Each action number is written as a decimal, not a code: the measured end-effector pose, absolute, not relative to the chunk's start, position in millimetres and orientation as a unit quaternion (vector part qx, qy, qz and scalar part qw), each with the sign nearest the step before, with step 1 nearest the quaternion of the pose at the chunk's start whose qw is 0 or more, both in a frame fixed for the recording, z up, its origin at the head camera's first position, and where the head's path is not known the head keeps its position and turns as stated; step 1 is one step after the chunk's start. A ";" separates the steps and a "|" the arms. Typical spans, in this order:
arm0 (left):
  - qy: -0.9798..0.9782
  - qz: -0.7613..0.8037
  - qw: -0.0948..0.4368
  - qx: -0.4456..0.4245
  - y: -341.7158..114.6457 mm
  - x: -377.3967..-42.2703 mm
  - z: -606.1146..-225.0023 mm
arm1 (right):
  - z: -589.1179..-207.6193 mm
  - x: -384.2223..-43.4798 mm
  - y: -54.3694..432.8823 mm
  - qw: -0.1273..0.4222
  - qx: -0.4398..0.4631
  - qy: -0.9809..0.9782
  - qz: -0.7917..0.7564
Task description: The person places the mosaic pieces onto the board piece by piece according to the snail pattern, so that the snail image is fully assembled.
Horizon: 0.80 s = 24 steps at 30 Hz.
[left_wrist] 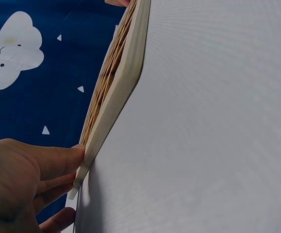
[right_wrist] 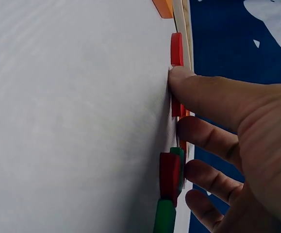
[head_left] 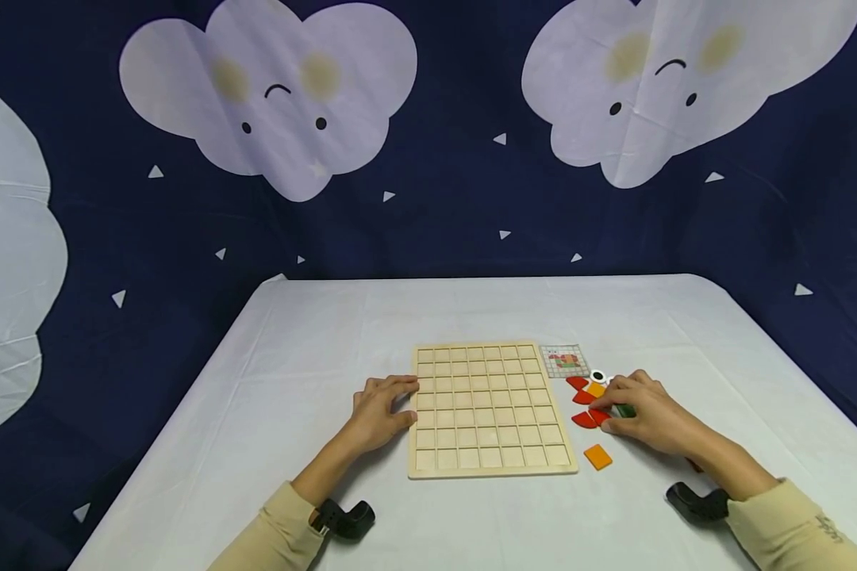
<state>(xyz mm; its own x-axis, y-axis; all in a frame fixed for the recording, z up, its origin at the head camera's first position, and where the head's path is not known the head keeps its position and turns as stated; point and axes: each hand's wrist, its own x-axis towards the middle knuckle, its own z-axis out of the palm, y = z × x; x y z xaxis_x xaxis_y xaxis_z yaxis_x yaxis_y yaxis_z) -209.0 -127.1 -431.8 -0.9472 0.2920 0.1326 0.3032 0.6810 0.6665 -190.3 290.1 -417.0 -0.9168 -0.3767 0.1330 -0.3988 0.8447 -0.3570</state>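
Note:
A wooden grid board [head_left: 489, 408] lies flat on the white table. My left hand [head_left: 382, 411] touches its left edge with thumb and fingertips, the fingers fairly straight. In the left wrist view the thumb [left_wrist: 62, 160] rests against the board's side. To the right of the board, my right hand [head_left: 650, 414] pinches a red quarter-round piece [head_left: 600, 416] between thumb and index finger. Another red piece [head_left: 583, 420] lies just left of it. The right wrist view shows the thumb [right_wrist: 203, 90] against the red piece, partly hiding it, with green pieces [right_wrist: 165, 216] near the other fingers.
A small picture card [head_left: 564, 361] lies by the board's top right corner. Around the right hand are more red pieces [head_left: 577, 382], an orange square [head_left: 597, 457] and a white eye piece [head_left: 597, 376]. A dark cloud-print curtain [head_left: 443, 230] hangs behind the table.

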 end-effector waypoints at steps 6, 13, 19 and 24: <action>-0.916 -0.367 0.005 -0.161 -127.0 -209.5 -432.5 | -416.5 -192.5 286.0 0.039 0.191 -0.958 0.211; -0.915 -0.369 0.005 -0.163 -127.6 -210.2 -434.2 | -407.0 -199.5 261.8 0.049 0.186 -0.948 0.253; -0.914 -0.372 0.002 -0.165 -128.0 -209.4 -433.6 | -404.5 -209.7 240.2 0.035 0.161 -0.944 0.286; -0.914 -0.370 0.004 -0.166 -127.7 -209.8 -433.3 | -405.1 -221.1 223.6 0.035 0.168 -0.941 0.292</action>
<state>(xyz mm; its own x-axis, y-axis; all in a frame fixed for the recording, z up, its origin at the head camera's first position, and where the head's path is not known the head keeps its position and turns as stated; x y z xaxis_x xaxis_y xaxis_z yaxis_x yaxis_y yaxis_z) -209.8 -127.7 -433.3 -0.9449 0.3004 0.1301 0.3063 0.6706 0.6757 -221.1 223.6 -405.1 -0.9412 -0.2953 0.1644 -0.3365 0.7736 -0.5369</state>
